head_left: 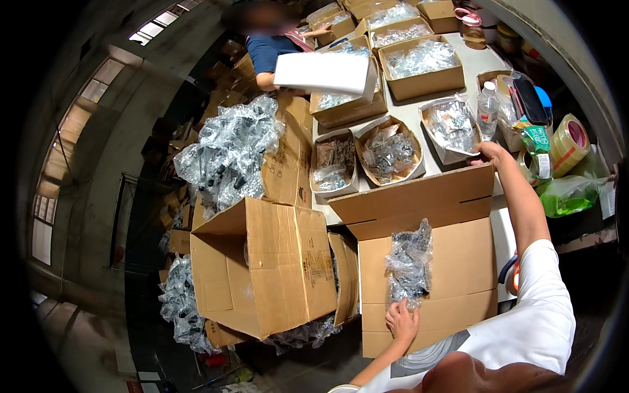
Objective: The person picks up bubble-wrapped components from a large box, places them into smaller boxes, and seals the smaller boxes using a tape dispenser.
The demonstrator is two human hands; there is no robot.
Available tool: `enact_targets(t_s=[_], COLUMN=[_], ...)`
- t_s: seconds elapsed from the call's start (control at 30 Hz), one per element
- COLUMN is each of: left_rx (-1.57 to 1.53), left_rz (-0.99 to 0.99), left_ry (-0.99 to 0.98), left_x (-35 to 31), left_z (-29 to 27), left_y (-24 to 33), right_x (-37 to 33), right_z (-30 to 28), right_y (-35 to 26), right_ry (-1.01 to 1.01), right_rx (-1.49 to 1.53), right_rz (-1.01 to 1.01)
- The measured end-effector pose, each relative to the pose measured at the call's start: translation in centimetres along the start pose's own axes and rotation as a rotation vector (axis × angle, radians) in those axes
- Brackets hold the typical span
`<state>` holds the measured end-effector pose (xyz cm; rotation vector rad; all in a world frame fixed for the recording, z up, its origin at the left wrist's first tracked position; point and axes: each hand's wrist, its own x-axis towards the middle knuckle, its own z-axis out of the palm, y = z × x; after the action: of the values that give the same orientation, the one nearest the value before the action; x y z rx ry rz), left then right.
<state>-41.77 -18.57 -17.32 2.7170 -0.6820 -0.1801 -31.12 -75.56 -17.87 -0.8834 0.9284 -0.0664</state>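
Note:
A flattened-open cardboard carton (452,252) lies before me, its far flap raised. On it rests a clear bubble-wrapped pack (409,262) with dark parts showing through. My left hand (402,322) is at the pack's near end, fingers curled on the plastic. With my arm stretched past the flap's right corner, my right hand (488,152) has its fingers closed at the near right corner of a white box (452,154) holding small plastic bags. That box stands askew to its neighbours; the fingertips are partly hidden.
Two more white boxes (391,177) of bagged parts stand beyond the flap. Several cartons of clear bags (422,62) line the table's far side. Leftward are an open carton (288,268) and heaped bubble-wrapped packs (229,147). A bottle (487,108) and tape roll (569,141) stand right; a co-worker holds a white box (324,72).

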Motion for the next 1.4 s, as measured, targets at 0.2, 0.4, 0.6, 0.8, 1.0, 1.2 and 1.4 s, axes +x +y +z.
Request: enact_targets(t_s=[0.2,0.4,0.6,0.8,1.0,1.2,1.4], left_rx=[-0.009,-0.262,0.182,0.028,-0.134,-0.310,-0.092], left_rz=[0.115,0.337,0.453,0.479,0.460,0.525,0.768], left_ry=[-0.034,-0.166,-0.183,-0.218,-0.131,-0.119,-0.186], left_x=[1.8,2.9,5.8,9.4,10.5,10.7,5.6], left_z=[2.6,0.9,-6.0,-4.2,-2.3,-1.8,-3.1], left_y=[0.8,1.5,3.8,-2.1,-1.6,-3.8,-4.6], right_x=[-9.5,-21.6,-30.1,-39.2,-34.4,-32.1,-34.7], right_z=[2.5,5.9,-0.1,6.3,14.2,18.8,14.0], right_y=[-5.7,-4.9,7.8,19.0,30.5,35.7,30.6], right_ry=[-0.003,-0.284,-0.305,0.180,0.869,0.964,1.156], right_rx=[0.121,0.098,0.301,0.223,-0.887,-1.073,-0.716], right_rz=[-0.190,-0.430,-0.363,-0.373,-0.637,-0.756,-0.754])
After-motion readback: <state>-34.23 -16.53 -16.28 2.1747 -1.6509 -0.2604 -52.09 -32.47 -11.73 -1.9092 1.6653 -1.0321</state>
